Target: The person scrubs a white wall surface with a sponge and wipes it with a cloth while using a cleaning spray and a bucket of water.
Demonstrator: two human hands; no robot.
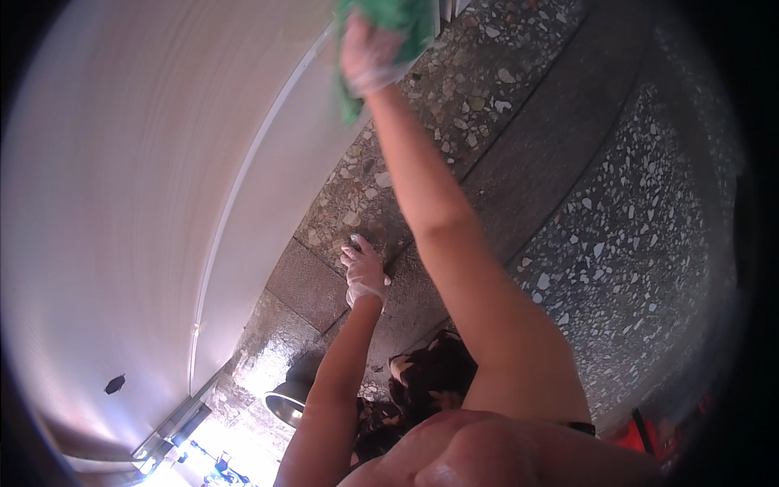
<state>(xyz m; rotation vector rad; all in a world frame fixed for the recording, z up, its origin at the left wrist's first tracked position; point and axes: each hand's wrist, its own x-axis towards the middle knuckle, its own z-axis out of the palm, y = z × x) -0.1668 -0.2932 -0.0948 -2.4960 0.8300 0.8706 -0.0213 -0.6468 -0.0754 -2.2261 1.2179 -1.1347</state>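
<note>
A green cloth [420, 30] is in my right hand [371, 52], which is stretched far forward and wears a thin clear glove. The cloth lies against the lower part of a pale door or panel [292, 146], near its bottom edge. Its far end runs out of view at the top. My left hand [365, 271], gloved the same way, rests on the stone floor [341, 207] beside the panel's foot. Its fingers are somewhat spread and I see nothing held in them.
A round metal bowl or pot [286, 406] stands by my left forearm, partly hidden. Dark floral fabric [429, 371] shows below me. Bright light fills an opening [243, 444] at lower left. Speckled terrazzo [614, 243] spreads rightward, with a red object [633, 435] at lower right.
</note>
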